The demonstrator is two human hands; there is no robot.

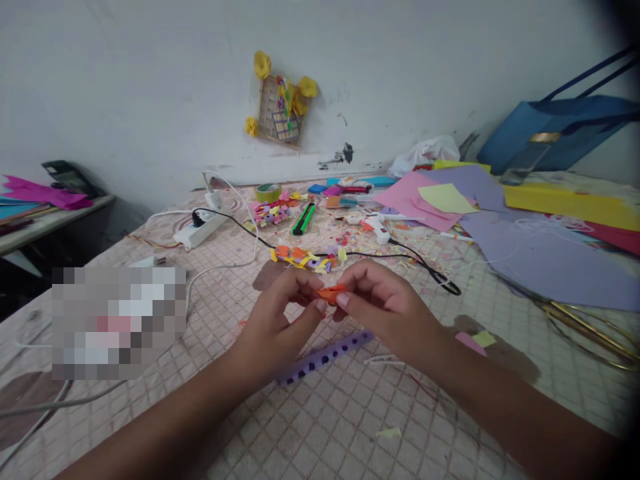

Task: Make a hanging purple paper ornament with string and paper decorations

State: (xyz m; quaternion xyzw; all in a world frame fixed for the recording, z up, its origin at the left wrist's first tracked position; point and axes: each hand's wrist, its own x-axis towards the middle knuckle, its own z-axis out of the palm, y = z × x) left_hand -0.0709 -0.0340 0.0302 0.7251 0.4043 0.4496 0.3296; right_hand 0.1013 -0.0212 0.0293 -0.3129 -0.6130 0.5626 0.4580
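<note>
The piece (330, 294) is orange, the strip (331, 355) dark-dotted purple, the cloth (310, 427) pale with brown grid.

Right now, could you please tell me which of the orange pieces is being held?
The small orange piece pinched by both the left hand and the right hand; those in the colourful cluster just beyond lie untouched.
</note>
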